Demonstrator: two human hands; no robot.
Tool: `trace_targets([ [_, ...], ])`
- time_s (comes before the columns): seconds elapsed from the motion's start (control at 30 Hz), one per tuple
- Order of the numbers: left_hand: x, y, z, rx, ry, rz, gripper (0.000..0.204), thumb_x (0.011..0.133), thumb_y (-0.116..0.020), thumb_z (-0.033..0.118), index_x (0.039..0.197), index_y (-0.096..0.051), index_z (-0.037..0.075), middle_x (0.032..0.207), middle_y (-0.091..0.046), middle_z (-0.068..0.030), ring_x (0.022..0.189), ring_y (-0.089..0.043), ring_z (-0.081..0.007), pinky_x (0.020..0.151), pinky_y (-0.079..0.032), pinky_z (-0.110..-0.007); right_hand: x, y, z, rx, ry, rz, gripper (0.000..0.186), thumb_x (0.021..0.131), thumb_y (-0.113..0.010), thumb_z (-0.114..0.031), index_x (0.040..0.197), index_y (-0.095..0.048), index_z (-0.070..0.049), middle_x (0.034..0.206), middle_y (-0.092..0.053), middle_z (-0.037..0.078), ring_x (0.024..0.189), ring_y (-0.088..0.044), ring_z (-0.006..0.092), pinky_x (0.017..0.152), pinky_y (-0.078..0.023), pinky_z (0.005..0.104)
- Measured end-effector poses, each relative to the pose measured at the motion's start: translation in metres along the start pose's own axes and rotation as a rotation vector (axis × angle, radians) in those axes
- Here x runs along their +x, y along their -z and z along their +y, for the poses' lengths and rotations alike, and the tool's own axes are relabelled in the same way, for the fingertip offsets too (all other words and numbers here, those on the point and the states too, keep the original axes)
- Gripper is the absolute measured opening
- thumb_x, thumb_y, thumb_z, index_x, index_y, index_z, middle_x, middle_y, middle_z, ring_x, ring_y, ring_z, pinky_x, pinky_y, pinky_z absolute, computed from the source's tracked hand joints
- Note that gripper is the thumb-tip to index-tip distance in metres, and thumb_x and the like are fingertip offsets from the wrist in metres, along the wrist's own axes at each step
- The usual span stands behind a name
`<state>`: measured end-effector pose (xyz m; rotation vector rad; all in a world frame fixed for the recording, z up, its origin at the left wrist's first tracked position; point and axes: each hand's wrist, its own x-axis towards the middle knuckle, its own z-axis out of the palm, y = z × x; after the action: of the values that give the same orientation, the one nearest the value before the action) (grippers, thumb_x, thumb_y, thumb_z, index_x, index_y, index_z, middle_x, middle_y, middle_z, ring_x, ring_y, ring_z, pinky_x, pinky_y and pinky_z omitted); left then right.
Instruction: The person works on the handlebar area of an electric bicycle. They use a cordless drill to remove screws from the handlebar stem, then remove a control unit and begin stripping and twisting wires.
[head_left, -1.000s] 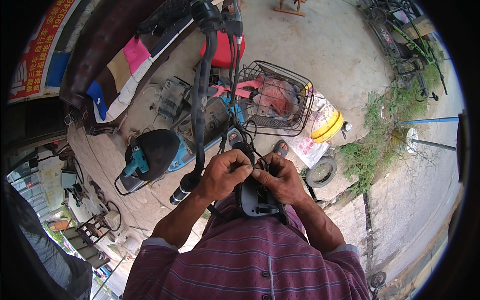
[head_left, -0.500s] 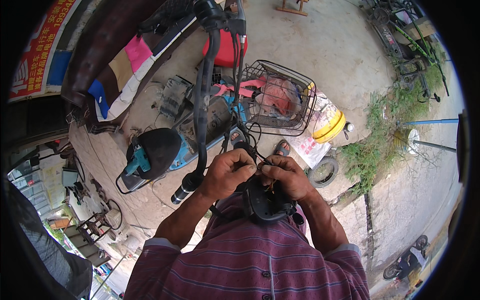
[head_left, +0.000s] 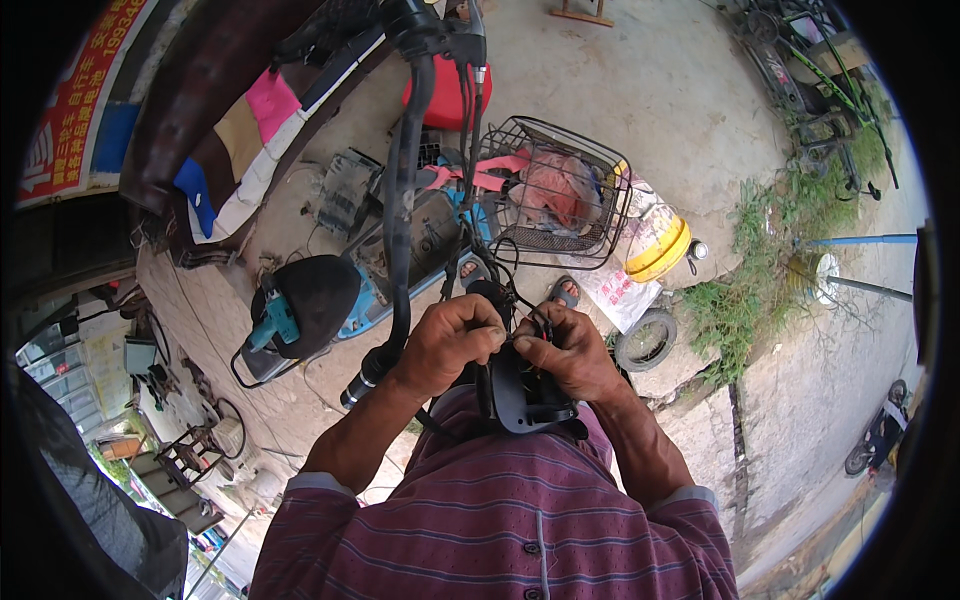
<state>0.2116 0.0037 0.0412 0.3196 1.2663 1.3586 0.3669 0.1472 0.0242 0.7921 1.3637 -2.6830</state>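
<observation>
My left hand (head_left: 455, 345) is closed in a pinch at thin black wires (head_left: 512, 268). Close by on its right, my right hand (head_left: 572, 355) also pinches at the wires, its index finger bent over the thumb. The wire ends between the fingertips are too small to make out. Just below the hands, a black plastic housing (head_left: 513, 405) sits against my striped shirt. A bicycle-type handlebar (head_left: 405, 190) rises to the left, its grip end (head_left: 365, 385) beside my left forearm.
A wire basket (head_left: 560, 240) with a pink bag is ahead. A blue scooter body (head_left: 365, 320) and black seat (head_left: 315, 300), bearing a teal power drill (head_left: 272, 318), are left. To the right lie a yellow bucket (head_left: 660, 252) and small tyre (head_left: 647, 340).
Both hands stay close together at the wires, with the right fingers regripping slightly. The black housing has shifted a little up and left. A scooter at far right has moved farther up the picture.
</observation>
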Motion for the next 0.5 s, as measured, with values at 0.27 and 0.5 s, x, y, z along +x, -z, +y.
trace_targets([
  [0.27, 0.0045, -0.0036, 0.0001, -0.118, 0.036, 0.018, 0.009, 0.091, -0.062, 0.011, 0.089, -0.062, 0.002, 0.077, -0.060, -0.0033, 0.065, -0.052, -0.0074, 0.062, -0.041, -0.022, -0.0009, 0.0030, 0.0005, -0.071, 0.043, 0.034, 0.015, 0.092, -0.071, -0.013, 0.099, -0.063, -0.002, 0.084, -0.059, -0.005, 0.074, -0.051, 0.0032, 0.066, -0.042, 0.0216],
  [0.5, 0.0032, -0.0074, 0.0035, 0.075, 0.039, 0.057, 0.008, 0.090, -0.063, 0.008, 0.086, -0.061, 0.001, 0.079, -0.060, -0.0037, 0.068, -0.056, -0.0096, 0.063, -0.044, -0.024, -0.0065, -0.0028, -0.0066, -0.326, 0.109, 0.138, 0.019, 0.089, -0.073, -0.015, 0.095, -0.064, 0.000, 0.080, -0.061, 0.001, 0.074, -0.053, 0.0060, 0.065, -0.046, 0.0257],
])
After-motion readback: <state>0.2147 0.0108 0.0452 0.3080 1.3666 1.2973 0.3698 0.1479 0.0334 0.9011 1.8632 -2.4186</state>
